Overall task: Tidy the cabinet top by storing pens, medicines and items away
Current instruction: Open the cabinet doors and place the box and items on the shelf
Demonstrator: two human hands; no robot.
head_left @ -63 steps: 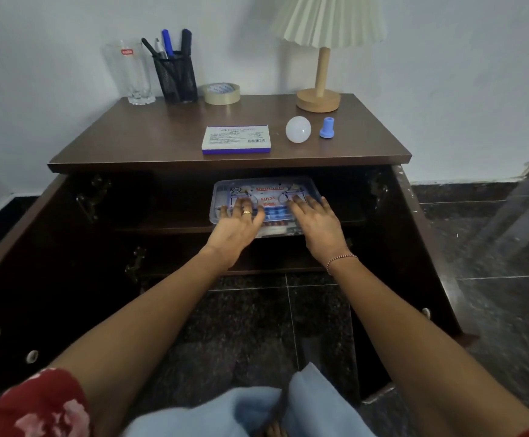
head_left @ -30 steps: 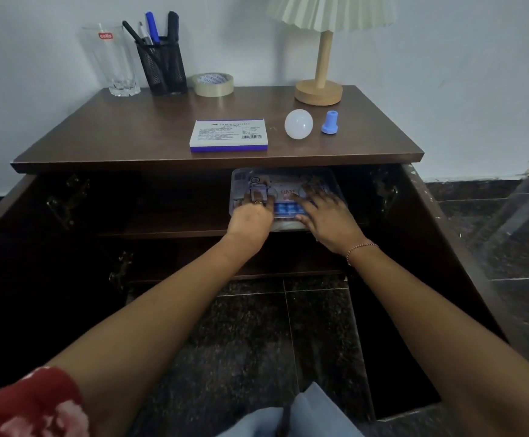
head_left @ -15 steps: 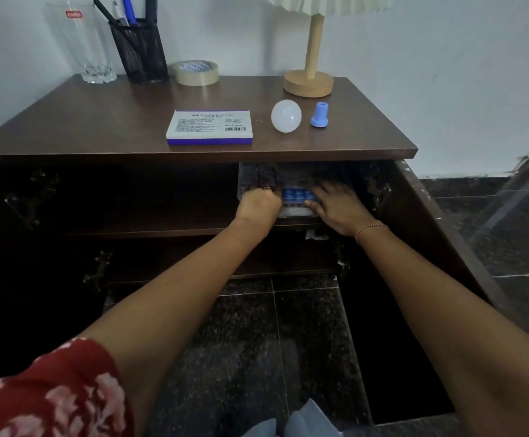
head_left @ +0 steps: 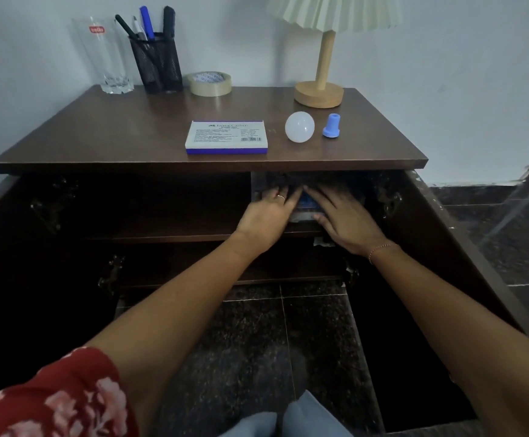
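**Risks.** The box sits on the upper shelf, just under the worktop and towards the right side of the cabinet. Its near edge lies close to the shelf's front lip. If it is left that far forward, it could foul the right door on closing, or tip off the lip. A push that is uneven between the two hands would skew it on the shelf. Its clear lid looks thin and may flex under flat pressure. The interior is dark, so I cannot tell how much depth remains behind the box. Clearance under the worktop looks slight, and knuckles could catch its underside on the way out.

**Hands.** The left hand lies palm-down on the left part of the box, fingers straight and slightly spread, with a ring on one finger. The right hand lies the same way on the right part, its thumb near the box's front edge. Neither hand curls round the box. Both are flat and apart, pressing on top, with a narrow strip of box showing between them. The fingertips are in shadow, so their exact contact cannot be told.

**Outstanding.** A pad, bulb and cap lie near the front of the worktop. Tape, pens in a holder, a glass and a lamp stand along the back. In my judgement the tidying is only partly done.
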